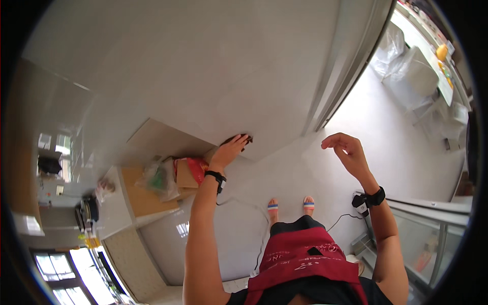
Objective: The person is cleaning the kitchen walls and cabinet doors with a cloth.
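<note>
My left hand [231,151] lies with its fingers stretched over a dark brown cloth [246,144], pressing it to a pale glossy wall panel [218,66]. Most of the cloth is hidden beneath the palm. My right hand [347,151] is raised in the air beside the door frame [351,66], touching nothing. Its fingers are loosely bent, with a gap between thumb and fingers and nothing seen in them. Each wrist wears a black band.
Left of my legs, a wooden-topped counter [134,190] carries plastic bags and a red package [193,168]. Thin cables cross the floor near my sandalled feet. A black-and-white device [360,204] is at right, by a glass panel [422,249]. Plastic-covered chairs [414,73] stand beyond the doorway.
</note>
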The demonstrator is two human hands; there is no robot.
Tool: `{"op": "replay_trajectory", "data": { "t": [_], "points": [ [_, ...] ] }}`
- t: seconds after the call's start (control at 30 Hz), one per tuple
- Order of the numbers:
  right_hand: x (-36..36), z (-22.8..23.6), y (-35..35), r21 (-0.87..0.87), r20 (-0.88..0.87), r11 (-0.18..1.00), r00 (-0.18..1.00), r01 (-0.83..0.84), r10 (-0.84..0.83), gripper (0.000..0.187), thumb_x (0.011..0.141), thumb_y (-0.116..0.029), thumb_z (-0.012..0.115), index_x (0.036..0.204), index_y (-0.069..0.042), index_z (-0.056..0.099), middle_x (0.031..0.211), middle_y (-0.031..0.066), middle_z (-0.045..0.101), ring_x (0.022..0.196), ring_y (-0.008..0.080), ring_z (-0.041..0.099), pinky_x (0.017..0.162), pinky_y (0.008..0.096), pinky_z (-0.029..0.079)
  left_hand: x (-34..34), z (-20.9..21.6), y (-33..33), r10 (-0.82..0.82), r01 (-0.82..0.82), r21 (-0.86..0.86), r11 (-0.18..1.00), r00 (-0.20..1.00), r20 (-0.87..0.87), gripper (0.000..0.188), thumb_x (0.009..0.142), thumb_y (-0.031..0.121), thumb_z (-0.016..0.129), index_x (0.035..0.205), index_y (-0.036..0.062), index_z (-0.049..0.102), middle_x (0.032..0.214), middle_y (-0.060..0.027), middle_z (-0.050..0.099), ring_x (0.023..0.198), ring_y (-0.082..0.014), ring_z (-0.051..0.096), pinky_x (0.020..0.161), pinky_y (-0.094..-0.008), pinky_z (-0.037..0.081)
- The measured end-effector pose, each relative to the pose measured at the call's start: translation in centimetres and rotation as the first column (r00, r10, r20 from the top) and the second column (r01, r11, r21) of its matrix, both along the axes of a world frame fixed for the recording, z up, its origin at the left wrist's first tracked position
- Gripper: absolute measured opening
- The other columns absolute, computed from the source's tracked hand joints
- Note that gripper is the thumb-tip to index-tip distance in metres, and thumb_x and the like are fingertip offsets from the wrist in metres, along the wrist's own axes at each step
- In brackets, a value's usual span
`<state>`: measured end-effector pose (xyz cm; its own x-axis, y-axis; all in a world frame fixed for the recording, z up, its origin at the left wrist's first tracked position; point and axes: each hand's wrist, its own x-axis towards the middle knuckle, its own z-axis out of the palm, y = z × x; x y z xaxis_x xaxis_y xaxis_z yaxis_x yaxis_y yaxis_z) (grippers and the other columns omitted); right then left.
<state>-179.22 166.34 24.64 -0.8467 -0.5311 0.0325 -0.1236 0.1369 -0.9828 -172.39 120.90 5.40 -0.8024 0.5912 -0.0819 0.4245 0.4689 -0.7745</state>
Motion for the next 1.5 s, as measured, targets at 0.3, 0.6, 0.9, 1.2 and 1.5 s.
{"op": "replay_trajectory", "data": {
  "t": [0.3, 0.6, 0.9, 1.2, 1.5],
  "points": [
    [5.1, 0.3, -3.2, -0.078, -0.014, 0.982, 0.985, 0.172, -0.173, 0.029, 0.09, 0.013, 0.042, 0.104, 0.006, 0.066, 0.098, 0.0102, 0.072, 0.097, 0.0167, 0.07, 0.095, 0.0312, 0.054, -7.4, 22.0, 3.5, 0.064, 0.029, 0.165, 0.986, 0.843, -0.533, 0.052, 0.103, 0.02, 0.045, 0.155, 0.0135, 0.038, 0.159, -0.0076, 0.04, 0.152, -0.027, 0.029, 0.124, -0.0493, 0.022],
    [8.2, 0.8, -3.7, -0.129, -0.011, 0.941, 0.949, 0.312, -0.316, 0.028, 0.091, 0.013, 0.043, 0.102, 0.006, 0.067, 0.097, 0.0101, 0.072, 0.094, 0.0161, 0.069, 0.091, 0.0295, 0.054, -10.3, 43.0, 7.9, 0.192, 0.514, 0.521, 0.682, 0.561, -0.805, 0.055, 0.091, 0.0, 0.052, 0.141, 0.0221, 0.058, 0.153, 0.0, 0.047, 0.146, -0.0347, 0.036, 0.116, -0.0626, 0.026],
    [7.3, -4.5, -1.0, -0.105, 0.133, 0.919, 0.921, 0.38, -0.365, 0.029, 0.091, 0.013, 0.041, 0.102, 0.005, 0.067, 0.098, 0.0095, 0.072, 0.094, 0.016, 0.07, 0.092, 0.0298, 0.055, -9.7, 5.0, 8.7, -0.147, 0.157, 0.09, 0.983, 0.982, -0.115, 0.053, 0.099, 0.021, 0.046, 0.15, 0.0048, 0.045, 0.161, -0.003, 0.036, 0.153, -0.022, 0.023, 0.127, -0.0391, 0.016],
    [7.5, -6.5, 1.1, -0.065, 0.175, 0.906, 0.899, 0.418, -0.402, 0.028, 0.09, 0.012, 0.043, 0.101, 0.005, 0.068, 0.096, 0.0083, 0.072, 0.092, 0.015, 0.07, 0.089, 0.028, 0.055, -1.9, 1.7, -1.1, -0.019, -0.027, 0.153, 0.988, 0.955, 0.295, 0.049, 0.097, 0.015, 0.05, 0.145, 0.0073, 0.051, 0.156, 0.001, 0.043, 0.151, -0.021, 0.028, 0.126, -0.0366, 0.02],
    [6.7, -6.7, 2.8, -0.153, 0.206, 0.861, 0.868, 0.485, -0.452, 0.027, 0.091, 0.011, 0.042, 0.101, 0.006, 0.067, 0.096, 0.0086, 0.072, 0.094, 0.0158, 0.07, 0.092, 0.0292, 0.056, -15.9, 34.0, 10.6, 0.136, 0.339, 0.514, 0.788, 0.719, -0.682, 0.067, 0.082, -0.003, 0.054, 0.146, 0.0202, 0.054, 0.153, -0.0016, 0.047, 0.146, -0.0342, 0.035, 0.12, -0.0556, 0.025]
  ]
}}
